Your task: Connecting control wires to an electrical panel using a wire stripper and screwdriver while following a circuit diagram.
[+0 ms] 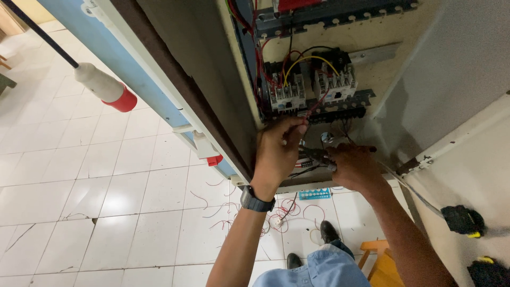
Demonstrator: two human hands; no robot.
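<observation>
Open electrical cabinet (425,79), seen from above. 2 grey-white contactors (311,85) sit side by side on the back panel; all places below are relative to them.

Left hand (279,151), black wristwatch (257,200) on the wrist, directly below the contactors, fingertips pinched on a thin red wire (314,106) running up to their lower terminals.

Right hand (355,167) lower and to the right, closed around a dark plier-like tool (317,154) whose tip points toward the left hand.

Wire likely light, limp, thinly insulated; best pinched near its free end. Red wire offcuts (289,212) litter the white tile floor (106,175) well below.
</observation>
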